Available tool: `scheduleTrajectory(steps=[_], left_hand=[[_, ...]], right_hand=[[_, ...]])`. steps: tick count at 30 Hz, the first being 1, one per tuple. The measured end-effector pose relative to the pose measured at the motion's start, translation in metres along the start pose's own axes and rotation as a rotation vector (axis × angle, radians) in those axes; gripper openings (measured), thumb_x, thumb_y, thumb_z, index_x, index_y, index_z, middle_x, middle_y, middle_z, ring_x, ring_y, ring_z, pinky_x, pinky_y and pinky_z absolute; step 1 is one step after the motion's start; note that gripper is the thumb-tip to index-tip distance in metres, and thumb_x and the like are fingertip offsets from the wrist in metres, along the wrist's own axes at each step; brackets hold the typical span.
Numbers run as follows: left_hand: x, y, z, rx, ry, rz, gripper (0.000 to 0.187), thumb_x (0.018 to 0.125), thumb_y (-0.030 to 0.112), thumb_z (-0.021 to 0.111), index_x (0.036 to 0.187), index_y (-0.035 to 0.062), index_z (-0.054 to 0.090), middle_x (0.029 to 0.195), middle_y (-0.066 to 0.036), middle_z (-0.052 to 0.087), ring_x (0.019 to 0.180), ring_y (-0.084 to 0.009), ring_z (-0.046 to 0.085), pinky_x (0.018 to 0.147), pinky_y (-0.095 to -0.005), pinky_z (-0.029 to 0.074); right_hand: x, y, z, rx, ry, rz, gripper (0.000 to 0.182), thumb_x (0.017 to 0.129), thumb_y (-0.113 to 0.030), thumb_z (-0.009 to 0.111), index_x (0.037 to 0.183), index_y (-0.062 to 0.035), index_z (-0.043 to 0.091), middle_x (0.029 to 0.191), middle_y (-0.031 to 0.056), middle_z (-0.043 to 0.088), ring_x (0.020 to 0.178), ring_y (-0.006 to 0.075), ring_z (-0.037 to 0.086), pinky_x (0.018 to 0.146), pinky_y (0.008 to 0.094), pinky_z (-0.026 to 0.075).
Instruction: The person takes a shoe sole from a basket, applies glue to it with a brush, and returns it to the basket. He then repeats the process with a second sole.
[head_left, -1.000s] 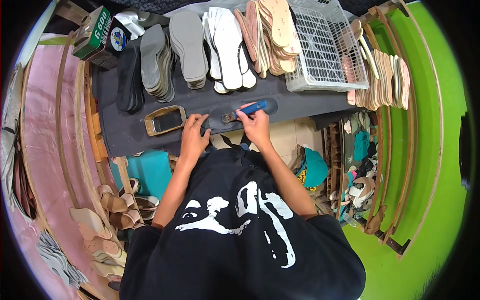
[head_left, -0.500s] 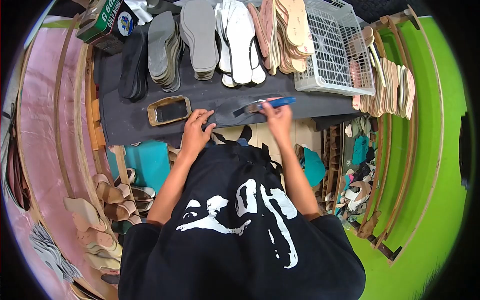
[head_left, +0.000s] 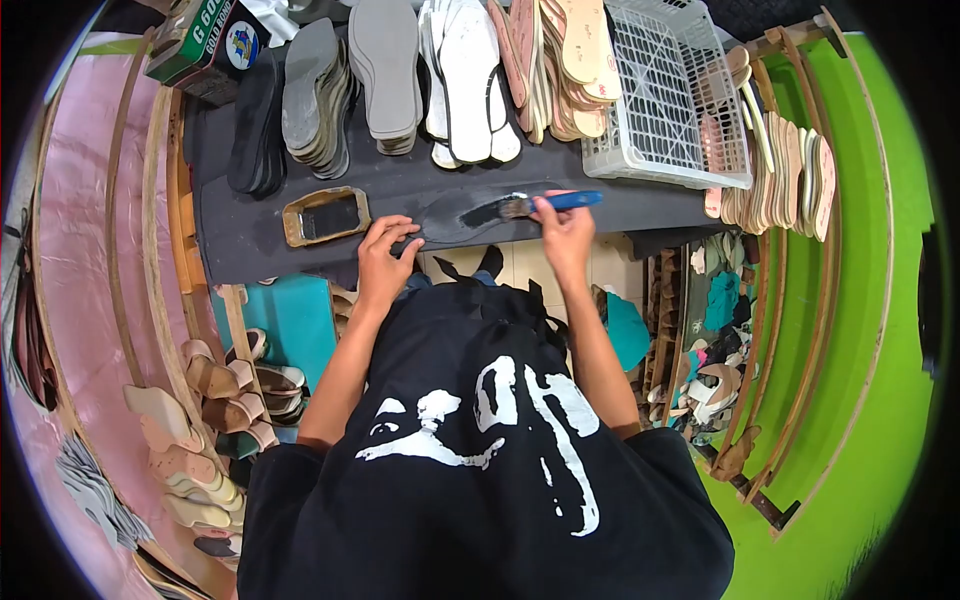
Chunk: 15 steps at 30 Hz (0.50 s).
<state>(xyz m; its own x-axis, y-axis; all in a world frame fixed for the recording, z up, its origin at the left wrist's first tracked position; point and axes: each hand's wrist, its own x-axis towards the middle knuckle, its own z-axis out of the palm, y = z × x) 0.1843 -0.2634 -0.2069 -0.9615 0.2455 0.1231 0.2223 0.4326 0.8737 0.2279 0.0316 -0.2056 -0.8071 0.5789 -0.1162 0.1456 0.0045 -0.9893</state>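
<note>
A dark shoe sole (head_left: 447,214) lies flat on the black-covered workbench, with a wet, shiny black streak along part of it. My left hand (head_left: 387,262) holds its left end near the bench's front edge, thumb and fingers about that end. In my right hand (head_left: 566,240) is a paintbrush (head_left: 574,200) with a blue handle. Its bristles point left and touch the right part of the sole. Just left of the sole stands a small tan-rimmed tray (head_left: 291,222) with dark contents.
Along the back are stacked black soles (head_left: 258,125), grey soles (head_left: 385,70), white-topped insoles (head_left: 468,80) and beige insoles (head_left: 580,50). A white plastic crate (head_left: 640,165) stands at the right, a green tin (head_left: 205,50) at back left. Shoe racks (head_left: 230,385) flank me.
The brush and my right hand have shifted slightly right along the sole. The wet black streak looks broader. My left hand stays at the sole's left end; the view has shifted slightly.
</note>
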Motion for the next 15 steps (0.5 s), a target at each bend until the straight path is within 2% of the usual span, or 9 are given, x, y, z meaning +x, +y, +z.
scheduleTrajectory(steps=[5, 9, 11, 15], left_hand=[[-0.01, -0.003, 0.008, 0.03, 0.073, -0.01, 0.021, 0.084, 0.0, 0.088, 0.104, -0.0011, 0.082, 0.12, -0.012, 0.077, 0.102, -0.0265, 0.076, 0.09, -0.0368, 0.062], [-0.009, -0.007, 0.014, 0.095, 0.156, 0.087, 0.019, 0.083, 0.001, 0.088, 0.101, 0.0014, 0.084, 0.12, -0.01, 0.079, 0.101, -0.0254, 0.076, 0.092, -0.0377, 0.061], [-0.018, -0.009, 0.014, 0.085, 0.167, 0.079, 0.019, 0.082, 0.001, 0.089, 0.101, 0.0024, 0.085, 0.119, -0.009, 0.08, 0.101, -0.025, 0.076, 0.092, -0.0377, 0.061], [-0.009, -0.011, 0.007, 0.071, 0.169, 0.113, 0.018, 0.081, 0.002, 0.091, 0.099, 0.0017, 0.085, 0.119, -0.009, 0.081, 0.1, -0.0239, 0.077, 0.092, -0.0369, 0.06]], right_hand=[[-0.035, 0.0, 0.047, -0.025, -0.256, -0.056, 0.017, 0.096, -0.005, 0.082, 0.108, 0.0035, 0.073, 0.093, 0.0113, 0.079, 0.083, 0.0155, 0.077, 0.074, 0.0318, 0.061], [-0.001, -0.003, 0.013, -0.155, -0.204, -0.106, 0.018, 0.096, -0.005, 0.082, 0.109, 0.0032, 0.073, 0.089, 0.0105, 0.079, 0.082, 0.0144, 0.076, 0.071, 0.0315, 0.06], [0.016, -0.004, -0.007, -0.013, -0.149, -0.011, 0.017, 0.1, -0.003, 0.078, 0.113, 0.0051, 0.07, 0.093, 0.0112, 0.078, 0.08, 0.0152, 0.076, 0.072, 0.0311, 0.062], [0.02, 0.0, -0.012, 0.062, -0.079, -0.029, 0.019, 0.1, -0.002, 0.078, 0.113, 0.0074, 0.069, 0.099, 0.0138, 0.077, 0.084, 0.017, 0.076, 0.076, 0.0318, 0.065]])
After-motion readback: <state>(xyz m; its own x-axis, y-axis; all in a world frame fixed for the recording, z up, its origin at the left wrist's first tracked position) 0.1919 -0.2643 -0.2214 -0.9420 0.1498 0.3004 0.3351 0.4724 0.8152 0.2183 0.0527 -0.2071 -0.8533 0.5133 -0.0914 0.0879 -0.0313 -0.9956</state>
